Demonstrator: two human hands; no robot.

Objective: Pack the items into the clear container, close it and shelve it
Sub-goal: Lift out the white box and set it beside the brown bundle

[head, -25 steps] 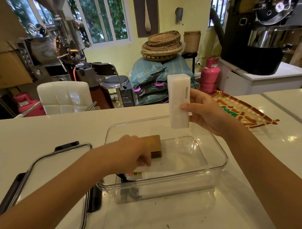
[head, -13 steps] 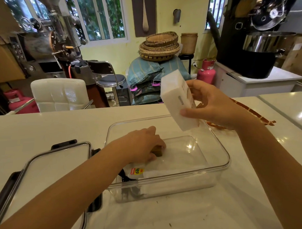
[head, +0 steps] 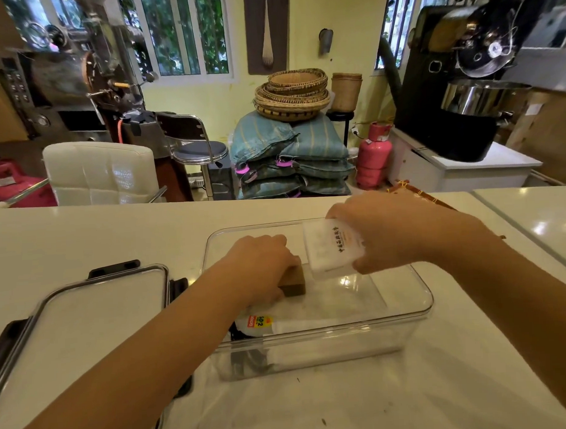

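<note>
The clear container (head: 419, 309) stands open on the white counter before me. Inside it, my left hand (head: 261, 269) grips a small brown box (head: 293, 279) near the left half. My right hand (head: 395, 239) holds a white box (head: 332, 249) with dark lettering, tilted flat and low over the container's far right part. A white packet with an orange and yellow label (head: 259, 321) lies at the container's front left, with dark items under it. The container's lid (head: 95, 304), clear with black clasps, lies flat on the counter to the left.
A woven patterned mat (head: 415, 195) lies behind my right hand on the counter. Beyond the counter's far edge stand a white chair (head: 97, 172), a stool, stacked sacks with baskets, and pink gas cylinders. A second counter (head: 538, 218) adjoins at the right.
My right hand has brought the white box down from upright above the container to a flat tilt just over its opening. My left hand stays inside on the brown box.
</note>
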